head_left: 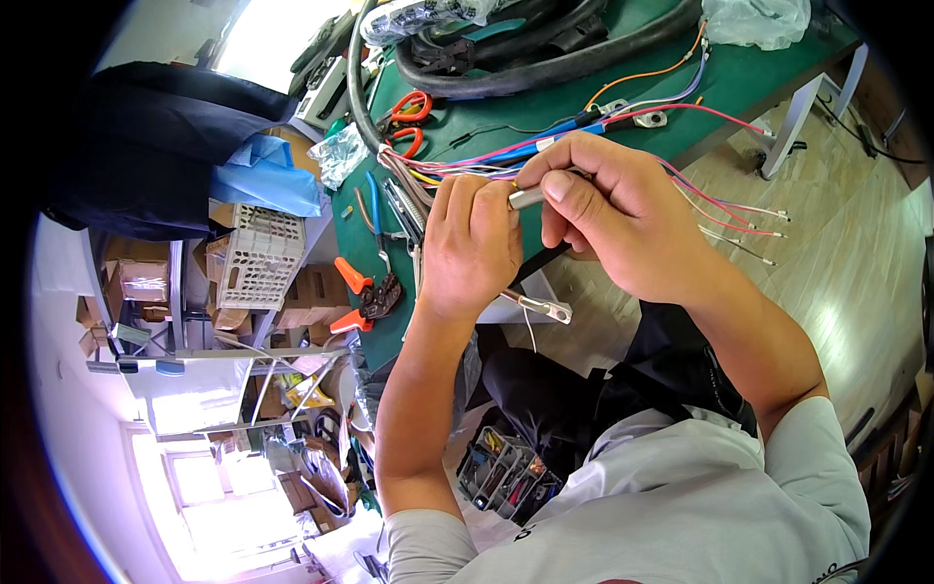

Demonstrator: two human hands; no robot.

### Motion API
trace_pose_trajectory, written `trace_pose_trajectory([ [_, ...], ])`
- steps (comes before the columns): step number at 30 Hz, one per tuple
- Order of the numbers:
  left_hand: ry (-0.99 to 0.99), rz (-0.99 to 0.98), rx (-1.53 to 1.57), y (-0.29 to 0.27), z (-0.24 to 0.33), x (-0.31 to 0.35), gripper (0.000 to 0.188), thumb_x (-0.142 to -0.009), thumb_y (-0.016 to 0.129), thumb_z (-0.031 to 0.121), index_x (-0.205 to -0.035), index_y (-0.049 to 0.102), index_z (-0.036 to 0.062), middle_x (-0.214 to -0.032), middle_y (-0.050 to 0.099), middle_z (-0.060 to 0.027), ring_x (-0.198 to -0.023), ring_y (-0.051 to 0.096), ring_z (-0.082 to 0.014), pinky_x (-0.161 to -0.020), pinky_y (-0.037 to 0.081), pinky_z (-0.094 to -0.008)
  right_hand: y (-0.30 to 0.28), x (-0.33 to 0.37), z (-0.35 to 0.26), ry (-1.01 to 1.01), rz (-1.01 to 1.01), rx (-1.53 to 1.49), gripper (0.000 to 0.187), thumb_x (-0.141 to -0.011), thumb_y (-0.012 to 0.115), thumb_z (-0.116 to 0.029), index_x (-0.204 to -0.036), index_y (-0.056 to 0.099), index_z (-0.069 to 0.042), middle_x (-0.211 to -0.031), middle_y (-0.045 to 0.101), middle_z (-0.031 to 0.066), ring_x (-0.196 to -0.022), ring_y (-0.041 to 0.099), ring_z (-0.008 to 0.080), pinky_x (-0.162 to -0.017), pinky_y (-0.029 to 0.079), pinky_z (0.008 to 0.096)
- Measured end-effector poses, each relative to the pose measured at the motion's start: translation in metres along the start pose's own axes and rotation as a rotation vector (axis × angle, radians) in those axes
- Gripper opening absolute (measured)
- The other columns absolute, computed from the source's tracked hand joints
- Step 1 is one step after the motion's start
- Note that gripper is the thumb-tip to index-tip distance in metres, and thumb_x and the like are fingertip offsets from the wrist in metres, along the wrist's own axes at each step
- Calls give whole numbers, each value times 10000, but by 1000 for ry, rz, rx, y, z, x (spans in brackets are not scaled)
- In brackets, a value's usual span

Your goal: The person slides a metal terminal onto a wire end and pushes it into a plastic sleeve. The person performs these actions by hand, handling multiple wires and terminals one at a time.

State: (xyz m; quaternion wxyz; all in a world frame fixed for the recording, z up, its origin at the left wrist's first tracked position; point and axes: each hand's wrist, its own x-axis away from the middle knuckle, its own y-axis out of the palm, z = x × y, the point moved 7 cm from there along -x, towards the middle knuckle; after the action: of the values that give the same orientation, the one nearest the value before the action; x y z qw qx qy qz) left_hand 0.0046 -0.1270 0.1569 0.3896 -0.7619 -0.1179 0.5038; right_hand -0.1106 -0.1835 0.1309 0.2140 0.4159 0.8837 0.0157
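Observation:
My left hand (474,238) is closed, fingers curled, beside the thin wires (457,164) fanning out of a thick black cable; what lies inside it is hidden. Between thumb and fingers of my right hand (608,209) is a short silver metal piece (528,199), its end close to the left knuckles. A metal cable lug (553,310) on a copper-coloured stem juts out below my left wrist; its other end is out of sight. Beyond the right hand lie blue-sleeved leads with flat metal lugs (651,119).
On the green table (506,115) lie a coiled black cable (555,73), red-handled scissors (409,122), an orange-handled crimping tool (375,292) and blue-handled pliers (377,219). Pink and white wires (739,219) overhang the right edge. A grey parts basket (506,474) sits below.

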Motion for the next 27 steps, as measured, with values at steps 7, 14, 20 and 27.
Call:
trace_pose_trajectory([
  [7,2,-8,-2,0,0,0,317,-698,627,-78,-991,524,-17,-826,523,-144,-708,528,-314,-629,466,-399,1,-1,-4,-51,-21,88,192,-992,488,-143,-986,590,20,-667,613,53,-511,516,92,-477,397,267],
  [14,-5,-9,7,-1,0,1,333,-686,635,-76,-994,525,-10,-832,519,-140,-718,527,-314,-638,466,-398,1,-3,-9,-86,-33,139,213,-993,480,-151,-976,589,32,-663,606,64,-518,518,112,-493,401,281],
  [20,-20,-29,7,0,0,0,337,-687,649,-69,-991,517,-3,-838,511,-141,-728,523,-321,-646,466,-408,1,-3,-11,-47,-28,164,213,-992,478,-146,-970,590,33,-663,607,71,-537,535,125,-507,410,287],
  [27,-27,-69,23,3,0,0,352,-681,651,-75,-994,504,-9,-831,498,-149,-735,522,-329,-648,464,-414,0,-3,-12,-62,-29,162,224,-994,490,-162,-957,588,37,-663,611,84,-556,571,144,-520,425,291],
])
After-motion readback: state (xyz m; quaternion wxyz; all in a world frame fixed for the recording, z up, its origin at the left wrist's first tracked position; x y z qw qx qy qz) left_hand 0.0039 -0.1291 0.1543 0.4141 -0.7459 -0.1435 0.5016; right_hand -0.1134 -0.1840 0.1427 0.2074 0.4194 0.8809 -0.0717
